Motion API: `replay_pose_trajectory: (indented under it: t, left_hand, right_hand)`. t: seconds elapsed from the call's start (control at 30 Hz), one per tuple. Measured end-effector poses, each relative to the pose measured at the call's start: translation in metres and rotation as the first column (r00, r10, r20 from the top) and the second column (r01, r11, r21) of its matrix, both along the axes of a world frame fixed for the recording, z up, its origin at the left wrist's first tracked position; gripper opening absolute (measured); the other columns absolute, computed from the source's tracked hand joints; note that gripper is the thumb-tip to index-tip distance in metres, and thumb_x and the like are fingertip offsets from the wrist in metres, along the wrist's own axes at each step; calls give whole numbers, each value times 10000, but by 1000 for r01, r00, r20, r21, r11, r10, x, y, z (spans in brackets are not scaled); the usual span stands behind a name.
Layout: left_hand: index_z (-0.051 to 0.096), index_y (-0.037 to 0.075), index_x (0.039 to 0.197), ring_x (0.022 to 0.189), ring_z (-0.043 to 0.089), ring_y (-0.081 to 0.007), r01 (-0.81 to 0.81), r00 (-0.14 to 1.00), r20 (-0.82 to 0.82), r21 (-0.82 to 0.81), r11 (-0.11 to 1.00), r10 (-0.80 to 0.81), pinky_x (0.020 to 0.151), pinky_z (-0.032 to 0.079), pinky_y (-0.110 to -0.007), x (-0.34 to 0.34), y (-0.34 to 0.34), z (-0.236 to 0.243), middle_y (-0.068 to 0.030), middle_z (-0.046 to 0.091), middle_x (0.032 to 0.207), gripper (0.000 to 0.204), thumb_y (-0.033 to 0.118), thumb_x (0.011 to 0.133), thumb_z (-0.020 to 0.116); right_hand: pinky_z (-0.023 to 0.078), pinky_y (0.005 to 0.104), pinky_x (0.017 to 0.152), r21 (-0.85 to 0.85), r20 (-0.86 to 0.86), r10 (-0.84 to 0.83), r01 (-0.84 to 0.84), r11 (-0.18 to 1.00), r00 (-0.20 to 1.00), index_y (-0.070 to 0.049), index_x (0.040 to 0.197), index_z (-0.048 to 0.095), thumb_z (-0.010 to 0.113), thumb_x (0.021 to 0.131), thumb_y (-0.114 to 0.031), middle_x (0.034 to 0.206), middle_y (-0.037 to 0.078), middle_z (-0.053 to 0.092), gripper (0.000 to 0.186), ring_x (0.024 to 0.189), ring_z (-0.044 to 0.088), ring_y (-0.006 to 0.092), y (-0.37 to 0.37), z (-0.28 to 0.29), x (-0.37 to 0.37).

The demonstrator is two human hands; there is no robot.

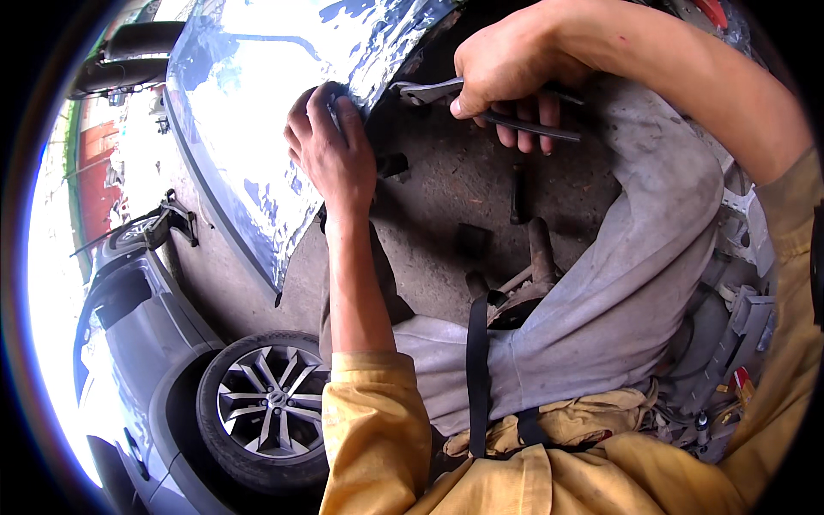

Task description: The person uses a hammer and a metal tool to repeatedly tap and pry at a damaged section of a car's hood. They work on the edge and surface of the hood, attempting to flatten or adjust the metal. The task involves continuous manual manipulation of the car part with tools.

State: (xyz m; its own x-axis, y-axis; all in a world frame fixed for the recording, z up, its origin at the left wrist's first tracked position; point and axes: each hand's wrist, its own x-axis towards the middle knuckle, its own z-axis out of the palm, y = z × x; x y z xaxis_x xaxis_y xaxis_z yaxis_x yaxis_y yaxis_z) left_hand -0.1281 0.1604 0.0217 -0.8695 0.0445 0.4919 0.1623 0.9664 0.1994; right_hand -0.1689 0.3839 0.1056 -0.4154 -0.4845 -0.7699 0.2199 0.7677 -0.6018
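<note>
Pliers clenched in right hand, long axis running nearly level, dark handles trailing right past the fingers, metal jaws pointing left toward the wheel-arch lip of the silver fender. Left hand closed over that same lip edge, just beside the jaw tips, nearer to the panel than the right. Behind both, dusty wheel well; below, grey trouser leg and alloy wheel

Harsh daylight — blown-out glare at left, fisheye-bent edges, dark vignetted corners.
</note>
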Motion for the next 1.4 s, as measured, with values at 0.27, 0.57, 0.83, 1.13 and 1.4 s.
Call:
replay_pose_trajectory:
  t: [0.27,0.57,0.83,1.13,1.4]
  left_hand:
    - [565,88,1156,1137,442,-322,12,1000,-13,-13,1000,-12,978,315,-431,1,-2,-1,-139,505,1190,295,264,933,490]
    - [561,74,1154,1125,447,-325,19,1000,-24,-31,999,-20,966,320,-435,1,2,-1,-145,507,1181,293,252,932,489]
    - [574,110,1156,1138,450,-311,6,1000,-13,-13,1000,-6,981,317,-429,-1,2,-2,-130,516,1183,284,271,942,480]
    - [577,107,1144,1123,454,-308,-9,1000,-20,-32,999,8,977,316,-431,-1,2,-1,-130,515,1170,274,264,941,482]
    - [578,111,1141,1117,457,-312,-12,1000,-15,-50,999,12,974,320,-434,1,1,2,-128,518,1166,267,258,942,477]
  right_hand:
    - [403,243,395,-141,-71,-188,177,974,980,-44,720,471,430,964,-256,554,3,430,325,459,448,99,-1,-53,27]
    - [480,447,685,-377,-537,-377,185,908,755,73,786,605,542,900,-245,745,294,594,344,782,607,437,-9,-116,58]
    - [464,433,709,-181,-447,-156,81,980,881,71,832,587,496,937,-322,762,252,605,416,803,615,385,1,-80,43]
    - [443,406,649,-243,-435,-244,148,959,867,57,784,558,510,930,-320,657,196,564,408,683,590,333,6,-94,44]
    - [455,437,671,-283,-474,-317,198,938,822,64,800,573,524,918,-302,720,253,582,388,769,596,411,-5,-95,46]
